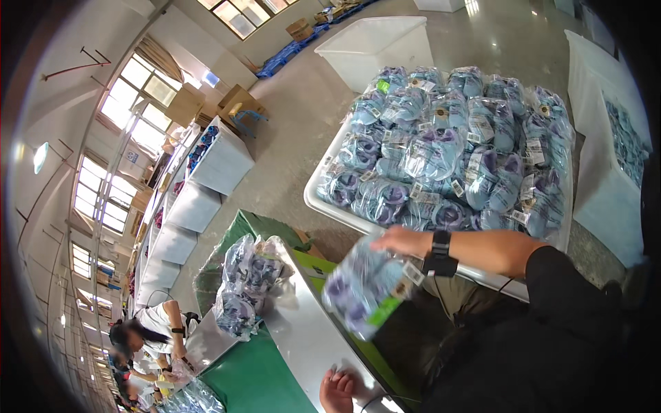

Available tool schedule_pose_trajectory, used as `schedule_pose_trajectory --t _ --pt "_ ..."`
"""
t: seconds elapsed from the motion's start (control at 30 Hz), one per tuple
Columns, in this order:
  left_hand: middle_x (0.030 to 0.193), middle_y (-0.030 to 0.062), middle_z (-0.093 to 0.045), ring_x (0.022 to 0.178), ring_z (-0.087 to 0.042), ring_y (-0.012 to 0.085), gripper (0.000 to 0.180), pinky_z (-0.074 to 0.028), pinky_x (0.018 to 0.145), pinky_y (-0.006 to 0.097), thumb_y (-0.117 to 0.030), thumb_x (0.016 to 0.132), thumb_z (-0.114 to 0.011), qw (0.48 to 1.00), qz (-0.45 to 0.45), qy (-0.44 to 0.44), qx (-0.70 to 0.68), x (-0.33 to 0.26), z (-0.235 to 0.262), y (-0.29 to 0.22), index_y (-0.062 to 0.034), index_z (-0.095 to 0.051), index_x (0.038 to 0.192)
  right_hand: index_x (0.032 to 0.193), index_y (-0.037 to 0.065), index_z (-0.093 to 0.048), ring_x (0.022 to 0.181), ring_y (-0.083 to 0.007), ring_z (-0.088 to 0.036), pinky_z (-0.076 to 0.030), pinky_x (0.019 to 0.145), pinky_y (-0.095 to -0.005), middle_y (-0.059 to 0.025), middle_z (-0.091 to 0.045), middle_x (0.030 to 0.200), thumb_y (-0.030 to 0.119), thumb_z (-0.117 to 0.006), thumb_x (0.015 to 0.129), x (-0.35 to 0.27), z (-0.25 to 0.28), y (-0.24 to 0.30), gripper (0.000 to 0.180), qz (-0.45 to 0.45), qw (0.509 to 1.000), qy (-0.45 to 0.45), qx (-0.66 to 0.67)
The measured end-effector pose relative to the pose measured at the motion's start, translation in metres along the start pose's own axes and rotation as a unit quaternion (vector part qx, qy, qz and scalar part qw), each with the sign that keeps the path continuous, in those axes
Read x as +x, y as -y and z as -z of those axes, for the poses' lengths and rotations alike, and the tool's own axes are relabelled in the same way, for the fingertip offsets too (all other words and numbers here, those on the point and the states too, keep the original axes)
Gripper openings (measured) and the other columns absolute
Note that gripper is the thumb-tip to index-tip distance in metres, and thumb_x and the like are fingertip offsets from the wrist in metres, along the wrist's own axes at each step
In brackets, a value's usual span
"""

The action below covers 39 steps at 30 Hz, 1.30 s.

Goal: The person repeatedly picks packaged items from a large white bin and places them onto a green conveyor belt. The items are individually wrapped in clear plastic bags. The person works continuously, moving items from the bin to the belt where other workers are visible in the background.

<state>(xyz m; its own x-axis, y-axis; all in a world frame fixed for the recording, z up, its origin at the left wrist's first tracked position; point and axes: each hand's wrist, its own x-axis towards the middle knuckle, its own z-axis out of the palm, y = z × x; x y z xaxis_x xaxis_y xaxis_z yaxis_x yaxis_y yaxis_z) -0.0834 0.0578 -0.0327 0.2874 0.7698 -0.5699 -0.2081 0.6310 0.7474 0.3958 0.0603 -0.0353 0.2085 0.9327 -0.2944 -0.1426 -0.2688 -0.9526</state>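
Observation:
My right hand [403, 241] grips the top of a clear plastic bag with a pair of light blue and purple shoes [358, 289] inside. This bag hangs above the metal table edge, slightly blurred, with a white tag and a bright green label on it. My left hand [337, 391] is low in the picture by the metal tabletop [296, 327], its fingers loosely bent and apart, nothing visible in them. Beyond my right arm stands a white bin [318, 196] heaped with several bagged pairs of similar shoes [434, 155].
More bagged shoes [248, 282] lie at the table's far end, beside a green surface [258, 378]. A white bin [606, 186] stands at right, another [375, 48] behind. Co-workers [155, 330] work at lower left. White bins [196, 206] line the left side.

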Motion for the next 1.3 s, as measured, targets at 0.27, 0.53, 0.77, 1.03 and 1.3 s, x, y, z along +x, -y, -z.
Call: schedule_pose_trajectory --t 0.27,0.53,0.77,1.03,1.3 --pt "0.108 0.0110 -0.072 0.098 -0.068 0.0223 0.043 -0.057 0.083 0.033 -0.023 0.107 -0.053 0.992 -0.040 -0.074 -0.090 -0.023 -0.012 -0.001 0.0024 -0.056 0.142 0.118 0.004 -0.058 0.088 -0.0228 -0.075 -0.053 0.063 -0.0307 -0.0141 -0.073 0.094 0.040 -0.068 0.098 0.056 0.104 0.016 0.042 0.097 0.899 -0.230 0.359" --pt "0.119 0.0135 -0.069 0.099 -0.065 0.0196 0.049 -0.054 0.086 0.033 -0.028 0.108 -0.051 0.994 -0.070 -0.027 -0.083 -0.026 -0.017 -0.001 0.0030 -0.052 0.145 0.105 0.002 -0.068 0.075 -0.0188 -0.074 -0.056 0.056 -0.0304 -0.0106 -0.073 0.092 0.033 -0.067 0.099 0.075 0.086 -0.027 0.031 -0.016 0.966 -0.175 0.192" --pt "0.119 0.0134 -0.069 0.096 -0.063 0.0183 0.052 -0.053 0.088 0.033 -0.030 0.107 -0.052 0.992 -0.075 -0.056 -0.089 -0.029 -0.026 -0.002 0.0015 -0.048 0.149 0.101 0.000 -0.072 0.075 -0.0127 -0.071 -0.055 0.065 -0.0303 -0.0055 -0.074 0.085 0.024 -0.067 0.097 0.023 0.015 -0.072 0.025 0.082 0.992 -0.093 -0.029" --pt "0.122 0.0197 -0.067 0.112 -0.066 0.0303 0.055 -0.053 0.101 0.044 -0.030 0.106 -0.053 0.989 -0.091 -0.029 -0.111 -0.009 0.011 0.014 0.0044 -0.044 0.148 0.098 0.007 -0.074 0.082 -0.0286 -0.073 -0.056 0.073 -0.0392 -0.0106 -0.074 0.089 0.021 -0.070 0.091 -0.002 0.005 -0.090 0.016 0.228 0.921 -0.194 -0.251" --pt "0.112 0.0158 -0.068 0.106 -0.068 0.0276 0.047 -0.056 0.100 0.048 -0.024 0.106 -0.056 0.980 -0.114 0.015 -0.160 0.002 0.045 0.023 0.0017 -0.046 0.144 0.087 0.003 -0.073 0.072 -0.0272 -0.068 -0.052 0.068 -0.0372 -0.0127 -0.070 0.080 0.014 -0.071 0.088 0.010 -0.004 -0.102 0.011 0.294 0.883 -0.222 -0.290"
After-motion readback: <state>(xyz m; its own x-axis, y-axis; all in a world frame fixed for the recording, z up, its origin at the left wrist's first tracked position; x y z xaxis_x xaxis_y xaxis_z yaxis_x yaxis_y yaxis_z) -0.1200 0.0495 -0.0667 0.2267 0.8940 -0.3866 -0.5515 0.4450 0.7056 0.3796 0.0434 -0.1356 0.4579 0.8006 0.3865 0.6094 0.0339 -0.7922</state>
